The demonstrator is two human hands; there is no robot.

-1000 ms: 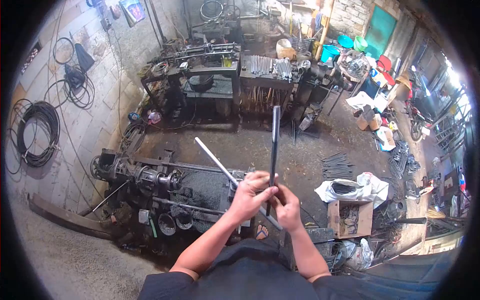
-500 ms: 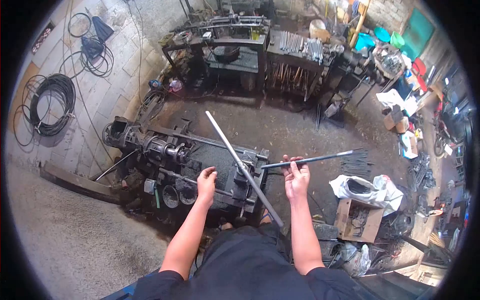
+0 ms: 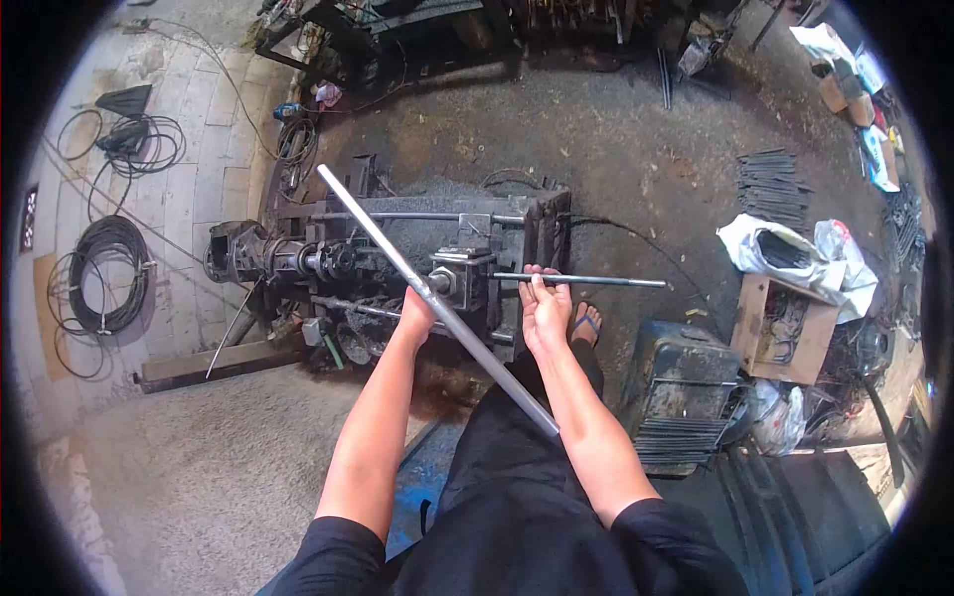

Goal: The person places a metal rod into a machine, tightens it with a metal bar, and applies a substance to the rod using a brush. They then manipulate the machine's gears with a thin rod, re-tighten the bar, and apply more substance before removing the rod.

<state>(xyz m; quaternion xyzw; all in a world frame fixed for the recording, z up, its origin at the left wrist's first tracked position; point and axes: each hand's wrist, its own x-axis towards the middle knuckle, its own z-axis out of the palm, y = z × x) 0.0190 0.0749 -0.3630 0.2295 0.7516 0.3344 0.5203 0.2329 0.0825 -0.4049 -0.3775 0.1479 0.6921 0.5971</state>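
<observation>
My right hand, palm up, has its fingers and thumb closed on a thin dark metal rod. The rod lies level, its left end reaching the clamp block of a greasy machine. A long grey metal bar crosses slantwise in front of that block, joined near its middle to a round hub. My left hand is at the bar, just left of the hub. Its fingers are hidden behind the bar and hub, so their grip cannot be seen.
The machine's spindle stands left of the clamp, with guide rails between. On the right are a pile of dark rods, a white sack, a cardboard box and a dark metal container. Coiled cable hangs on the wall.
The view has tilted down. My left hand has moved in against the bar by the clamp. The right hand still holds the rod, now more level and nearer the block. The bar's angle looks little changed.
</observation>
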